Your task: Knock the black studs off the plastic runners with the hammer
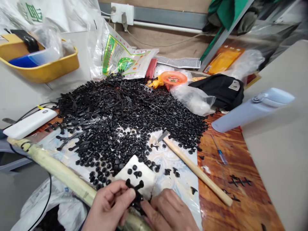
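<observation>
- Two hands at work low in the view, and between them sits the black part (134, 187), at the near corner of the white pad (148, 178).
- Left hand (112, 205): a closed grip, thumb and forefinger pinching the part's middle, its two knobbed ends poking free. That pinch probably steadies it while leaving those ends reachable.
- Now the right hand (172, 210): fingers curled, forefinger up against the part's lower end. Whether this grip clasps it or merely presses, one cannot tell; the thumb is out of sight.
- A few black discs (134, 167) lie on the pad, likely set apart for easy reach from the great black heap (120, 102) behind.
- Over to the right, the hammer (197, 171) lies slantwise across the table (243, 157), handle toward the near side, seemingly handy for the right hand.
- Hard to make out: the part's lower end, dark and finger-covered. Both wrists run off the bottom edge, and single pieces blur together deep in the heap.
</observation>
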Demonstrator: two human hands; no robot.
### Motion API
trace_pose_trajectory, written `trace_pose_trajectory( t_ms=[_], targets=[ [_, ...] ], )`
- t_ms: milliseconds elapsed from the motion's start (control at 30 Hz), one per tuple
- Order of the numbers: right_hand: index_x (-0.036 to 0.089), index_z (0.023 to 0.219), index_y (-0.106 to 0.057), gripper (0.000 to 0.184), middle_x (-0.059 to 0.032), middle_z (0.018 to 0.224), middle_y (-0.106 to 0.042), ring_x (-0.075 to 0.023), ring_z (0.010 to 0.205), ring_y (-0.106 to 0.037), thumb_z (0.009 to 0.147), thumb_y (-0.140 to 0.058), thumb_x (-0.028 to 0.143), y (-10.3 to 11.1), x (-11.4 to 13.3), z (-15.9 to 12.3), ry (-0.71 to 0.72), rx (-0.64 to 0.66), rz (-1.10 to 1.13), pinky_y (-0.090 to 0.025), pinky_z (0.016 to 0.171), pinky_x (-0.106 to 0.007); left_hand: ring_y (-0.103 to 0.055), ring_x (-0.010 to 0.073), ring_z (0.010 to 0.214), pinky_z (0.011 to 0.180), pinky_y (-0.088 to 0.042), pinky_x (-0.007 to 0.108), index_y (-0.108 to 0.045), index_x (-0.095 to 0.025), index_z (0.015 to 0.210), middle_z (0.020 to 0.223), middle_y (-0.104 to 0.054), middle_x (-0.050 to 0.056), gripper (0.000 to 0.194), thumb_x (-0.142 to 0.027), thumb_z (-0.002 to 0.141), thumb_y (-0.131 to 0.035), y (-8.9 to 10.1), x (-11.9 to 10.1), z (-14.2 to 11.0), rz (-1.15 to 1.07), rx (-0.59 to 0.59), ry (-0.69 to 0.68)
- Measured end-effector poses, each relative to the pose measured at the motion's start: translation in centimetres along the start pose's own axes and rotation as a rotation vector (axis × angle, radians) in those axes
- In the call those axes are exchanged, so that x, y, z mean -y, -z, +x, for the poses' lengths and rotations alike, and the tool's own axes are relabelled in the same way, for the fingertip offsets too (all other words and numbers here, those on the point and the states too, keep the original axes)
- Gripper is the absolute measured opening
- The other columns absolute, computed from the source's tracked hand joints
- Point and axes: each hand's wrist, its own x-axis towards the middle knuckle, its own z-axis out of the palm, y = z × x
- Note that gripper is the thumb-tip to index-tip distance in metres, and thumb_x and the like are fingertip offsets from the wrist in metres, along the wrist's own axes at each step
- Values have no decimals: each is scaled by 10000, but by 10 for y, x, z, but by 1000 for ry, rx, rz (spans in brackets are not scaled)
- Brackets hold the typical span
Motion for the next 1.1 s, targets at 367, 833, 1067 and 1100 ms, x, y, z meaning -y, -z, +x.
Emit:
trace_pose_trajectory(
  t_ms=[367,833,1067,1100],
  targets=[
    [181,1138,-621,224,-78,938,-620,-224,852,-584,948,-522,115,6,-22,19,-396,100,326,-500,735,-359,-282,58,438,413,-216,172,-551,-165,590,515,-380,-77,534,-667,644,-724,15,14,0,130,-61,-40],
    [189,769,-661,160,-18,746,-600,-175,725,-586,903,-586,144,-25,-21,62,-567,257,146,-419,657,-264,-273,33,306,368,-130,191,-465,-198,588,461,-539,-47,485,-622,713,-665,15,18,11,165,142,47],
    [190,654,-589,201,21,595,-554,-136,543,-508,833,-597,100,-23,-32,75,-738,319,106,-292,523,-249,-264,26,308,367,-93,195,-490,-189,603,511,-621,9,477,-621,742,-637,18,23,13,203,158,65],
    [191,658,-583,198,22,582,-550,-137,531,-503,838,-598,108,-22,-33,76,-754,322,102,-284,518,-251,-263,27,310,365,-93,196,-488,-190,602,505,-617,7,471,-614,748,-634,18,23,13,208,147,60]
  ],
)
